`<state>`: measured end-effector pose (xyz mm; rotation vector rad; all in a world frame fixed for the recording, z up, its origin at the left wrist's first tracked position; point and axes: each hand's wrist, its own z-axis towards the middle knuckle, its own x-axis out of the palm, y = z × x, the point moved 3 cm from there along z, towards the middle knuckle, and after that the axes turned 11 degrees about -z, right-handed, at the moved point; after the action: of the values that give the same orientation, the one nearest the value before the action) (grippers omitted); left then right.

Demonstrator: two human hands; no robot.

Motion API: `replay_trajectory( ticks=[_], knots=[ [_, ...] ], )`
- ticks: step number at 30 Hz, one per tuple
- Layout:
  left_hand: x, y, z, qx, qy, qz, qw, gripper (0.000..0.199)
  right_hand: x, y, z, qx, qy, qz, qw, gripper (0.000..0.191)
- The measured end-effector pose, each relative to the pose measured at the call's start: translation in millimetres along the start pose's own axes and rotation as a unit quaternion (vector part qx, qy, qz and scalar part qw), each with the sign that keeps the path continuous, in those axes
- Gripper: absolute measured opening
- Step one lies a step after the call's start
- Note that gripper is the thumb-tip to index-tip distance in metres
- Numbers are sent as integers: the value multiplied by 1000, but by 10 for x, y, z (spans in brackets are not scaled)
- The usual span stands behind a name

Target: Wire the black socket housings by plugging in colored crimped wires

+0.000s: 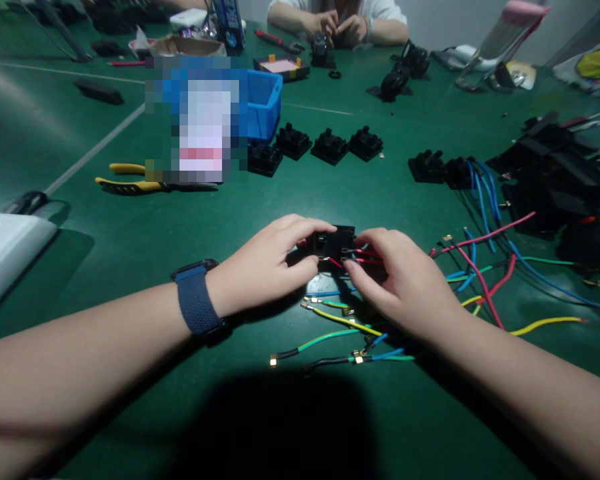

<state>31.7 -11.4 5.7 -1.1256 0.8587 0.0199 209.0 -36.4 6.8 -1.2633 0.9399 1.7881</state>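
In the middle of the table my left hand (285, 253), with a dark blue watch band on its wrist, grips a small black plastic socket part (336, 241) by its left side. At the socket's right side, my right hand (400, 270) is closed, thumb and fingers around red wires (364, 256) that meet metal tabs on the part. Its fingers partly hide how the wires are seated. Loose wires with brass terminals lie under and beside my right hand, among them a yellow wire (347, 321) and a green wire (325, 336).
Several similar black socket parts (330, 145) stand beyond my hands, near a blue bin (265, 103). Yellow-handled pliers (130, 185) lie at left. Blue wires (485, 197) and piled black parts (555, 167) occupy the right. Across the table, a person's hands (337, 28) work on a black part.
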Motion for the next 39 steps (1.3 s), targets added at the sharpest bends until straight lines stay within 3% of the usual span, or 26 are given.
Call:
replay_trajectory(
  ticks=[10,14,19,22,26,30,34,39],
  knots=[
    [-8,54,-7,11,-26,33,999,36,0,-16,1,-7,-17,17,1000,16],
    [-3,64,-2,8,-12,34,999,33,-32,-8,3,-25,-42,22,999,15],
    [-3,55,16,2,-18,19,1000,30,-133,31,-44,-112,-119,28,986,20],
    [-5,49,16,-3,-20,11,1000,28,-170,69,-85,-183,-134,30,974,21],
    [-13,41,8,-4,-26,3,1000,29,-117,155,-109,-279,-30,48,959,16],
    [-16,37,3,-11,-25,-7,1000,30,-55,218,-115,-307,66,15,949,21],
    [-18,32,1,-24,-24,-14,999,33,-28,217,-114,-292,108,-5,950,21],
    [-25,26,-2,-31,-27,-16,999,37,-15,198,-116,-281,109,-26,953,20]
  ],
)
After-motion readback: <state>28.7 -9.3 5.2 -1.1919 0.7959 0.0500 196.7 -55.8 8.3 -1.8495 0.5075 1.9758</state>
